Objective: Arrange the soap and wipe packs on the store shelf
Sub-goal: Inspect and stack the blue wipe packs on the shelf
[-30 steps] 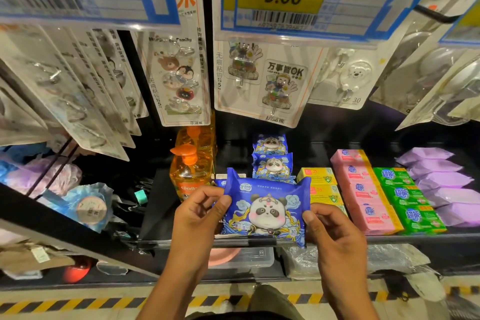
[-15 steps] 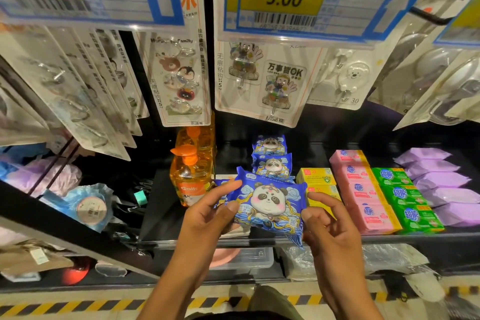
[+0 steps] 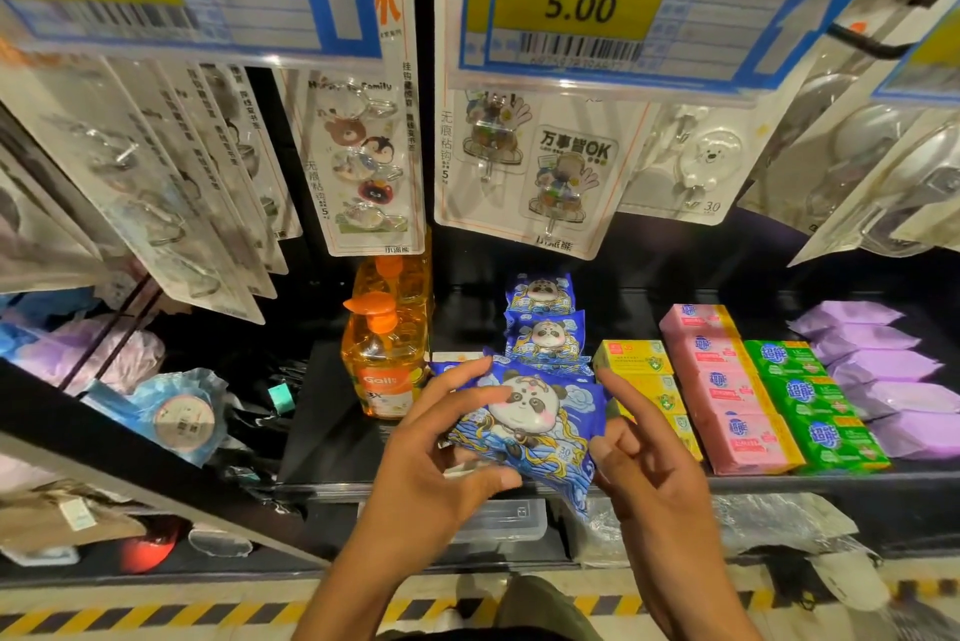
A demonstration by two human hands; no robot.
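Where the grip of the left hand (image 3: 431,463) closes, thumb under the near edge and fingers spread over the top, it holds a panda wipe pack (image 3: 530,427), tilted, its lower right corner hanging past the shelf lip (image 3: 779,482). The right hand (image 3: 649,474) meets the pack's right edge with thumb and raised forefinger. That grip looks like a light pinch, though the contact is partly hidden. The wrapper is blue and slightly crumpled, with a white panda face and gold waves.

Two matching packs (image 3: 545,344) sit in a row just behind. An orange pump bottle (image 3: 384,365) stands near on the left, with bare shelf floor (image 3: 462,323) between it and that row. Yellow soap boxes (image 3: 634,359) sit just beside on the right, then pink soap boxes (image 3: 727,391), green soap boxes (image 3: 810,406) and purple packs (image 3: 883,380).
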